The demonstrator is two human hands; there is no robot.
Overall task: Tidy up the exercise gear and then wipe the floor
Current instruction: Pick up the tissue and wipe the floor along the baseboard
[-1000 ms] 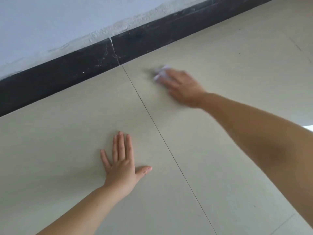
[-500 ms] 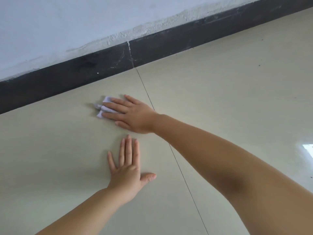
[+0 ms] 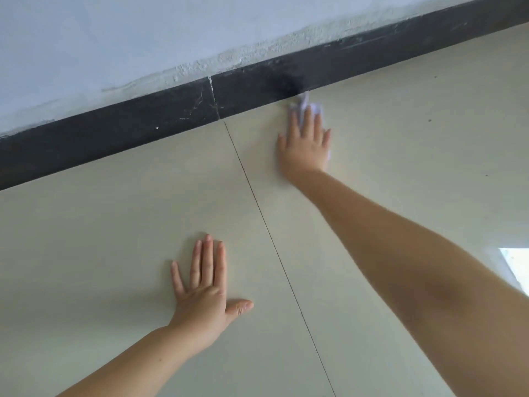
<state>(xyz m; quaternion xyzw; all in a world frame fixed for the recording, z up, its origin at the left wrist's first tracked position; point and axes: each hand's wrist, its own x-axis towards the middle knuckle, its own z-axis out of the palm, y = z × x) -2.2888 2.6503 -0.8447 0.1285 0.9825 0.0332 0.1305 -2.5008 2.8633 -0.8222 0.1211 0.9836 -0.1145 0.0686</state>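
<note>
A crumpled white tissue [image 3: 316,108] lies on the beige tiled floor [image 3: 400,133], right at the black skirting board. My right hand [image 3: 306,147] presses flat on the tissue with straight fingers, covering most of it; only its far edge shows past my fingertips. My left hand [image 3: 204,293] rests flat on the floor nearer to me, palm down, fingers straight, thumb out to the right. No exercise gear is in view.
A black skirting board [image 3: 143,130] runs along the foot of a pale wall [image 3: 143,38] with rough plaster at its lower edge. A thin grout line [image 3: 272,247] crosses the floor between my arms. Window light reflects at the right edge [image 3: 515,267].
My right hand has swept the tissue from left of the grout line to the right and farther away, up to the skirting board. My left hand has stayed planted.
</note>
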